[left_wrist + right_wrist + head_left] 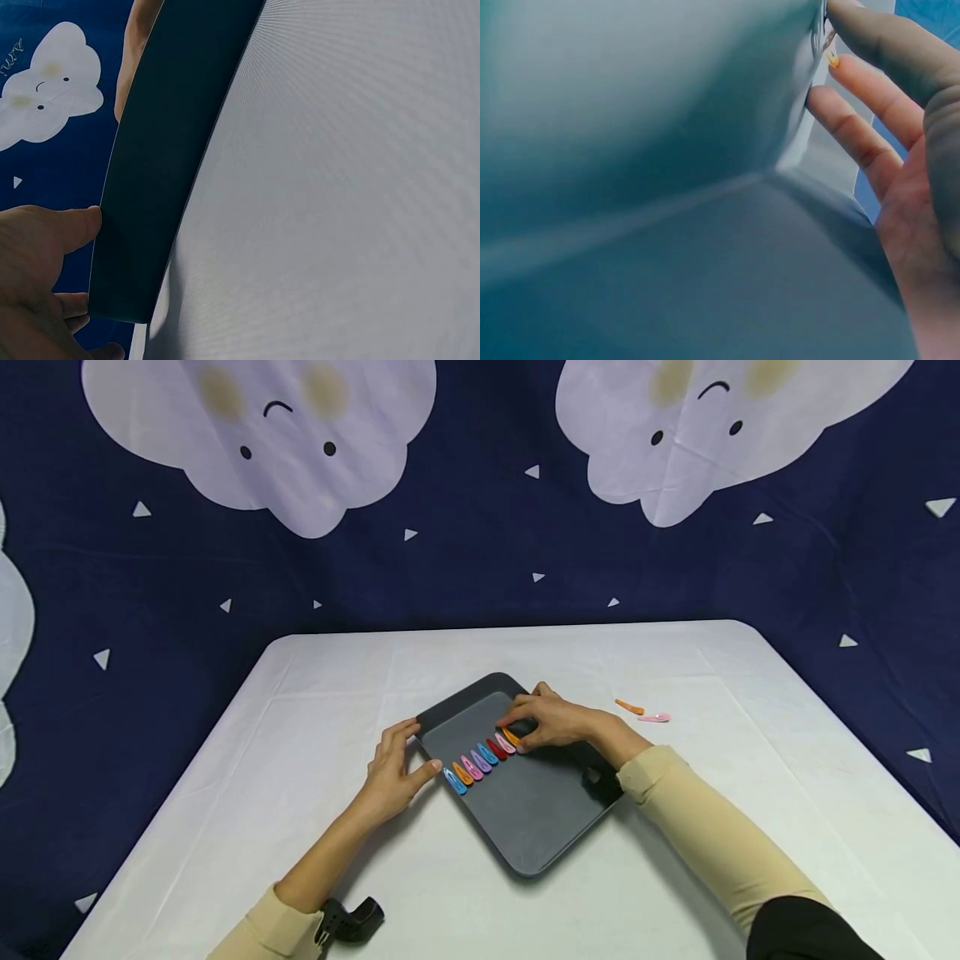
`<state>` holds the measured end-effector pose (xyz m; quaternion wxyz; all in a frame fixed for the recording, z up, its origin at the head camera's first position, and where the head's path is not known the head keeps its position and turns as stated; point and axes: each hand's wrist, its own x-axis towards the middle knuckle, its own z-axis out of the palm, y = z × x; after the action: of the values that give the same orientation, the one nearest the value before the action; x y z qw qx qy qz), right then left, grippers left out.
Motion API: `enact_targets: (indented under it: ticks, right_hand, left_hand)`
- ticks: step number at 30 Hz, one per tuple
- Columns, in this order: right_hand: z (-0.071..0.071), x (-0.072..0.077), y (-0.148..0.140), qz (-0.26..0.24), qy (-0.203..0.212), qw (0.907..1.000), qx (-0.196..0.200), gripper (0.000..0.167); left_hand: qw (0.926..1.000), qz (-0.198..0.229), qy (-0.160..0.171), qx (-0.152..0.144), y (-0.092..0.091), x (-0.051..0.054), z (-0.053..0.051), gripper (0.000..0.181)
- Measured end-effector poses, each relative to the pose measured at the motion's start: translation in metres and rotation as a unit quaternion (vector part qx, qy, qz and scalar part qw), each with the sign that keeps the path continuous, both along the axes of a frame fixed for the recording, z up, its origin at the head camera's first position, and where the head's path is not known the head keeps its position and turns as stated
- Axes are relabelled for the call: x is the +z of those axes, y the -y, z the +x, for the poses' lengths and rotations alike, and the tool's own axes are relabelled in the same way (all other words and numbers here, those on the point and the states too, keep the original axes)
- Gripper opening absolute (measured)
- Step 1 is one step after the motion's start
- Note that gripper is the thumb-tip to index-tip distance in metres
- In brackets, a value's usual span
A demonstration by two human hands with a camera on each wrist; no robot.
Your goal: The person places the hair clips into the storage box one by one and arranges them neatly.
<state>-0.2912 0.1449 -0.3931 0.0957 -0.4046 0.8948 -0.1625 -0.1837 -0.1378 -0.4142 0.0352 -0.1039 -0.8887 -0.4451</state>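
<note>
A dark grey rectangular tray (517, 827) lies at an angle on the table. Snap hair clips in several colours form a slanting row inside it, from a blue hair clip (454, 781) at the left edge to a pink hair clip (505, 743). At the row's upper right end, my right hand (555, 720) pinches an orange hair clip (511, 737) between thumb and index finger, against the tray's floor. My left hand (392, 781) touches the tray's left side, thumb and fingers spread along the rim. In the left wrist view, the left thumb (79, 227) meets the tray's edge.
Right of the tray, a loose orange hair clip (629, 707) and a pink hair clip (654, 718) lie on the white-covered table (750, 760). A dark blue cloth with clouds (480, 577) hangs behind the table.
</note>
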Motion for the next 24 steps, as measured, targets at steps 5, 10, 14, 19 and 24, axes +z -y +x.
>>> enact_targets:
  ticks: [5, 10, 14, 19, 24]
  right_hand:
    - [0.0008, 0.0009, 0.0002, 0.008, 0.003, 1.0000, -0.001, 0.048]
    - [0.0011, 0.0006, 0.0008, 0.010, 0.001, 0.9999, -0.002, 0.048]
    - [0.0007, -0.0004, 0.0011, 0.014, -0.003, 0.9999, -0.001, 0.048]
    - [0.0008, -0.0002, 0.0008, 0.015, -0.006, 0.9999, 0.000, 0.050]
    - [0.0008, 0.0002, 0.0000, 0.015, 0.006, 0.9998, -0.008, 0.053]
  left_hand:
    - [1.0000, 0.002, 0.000, -0.001, 0.0000, 0.0003, 0.0005, 0.069]
    - [1.0000, 0.002, -0.003, -0.003, -0.0001, 0.0006, 0.0007, 0.068]
    - [1.0000, 0.004, -0.001, -0.003, 0.0002, 0.0010, 0.0009, 0.068]
    - [1.0000, 0.003, 0.000, -0.002, 0.0000, 0.0011, 0.0006, 0.069]
    - [1.0000, 0.002, 0.003, -0.001, -0.0005, 0.0014, 0.0006, 0.069]
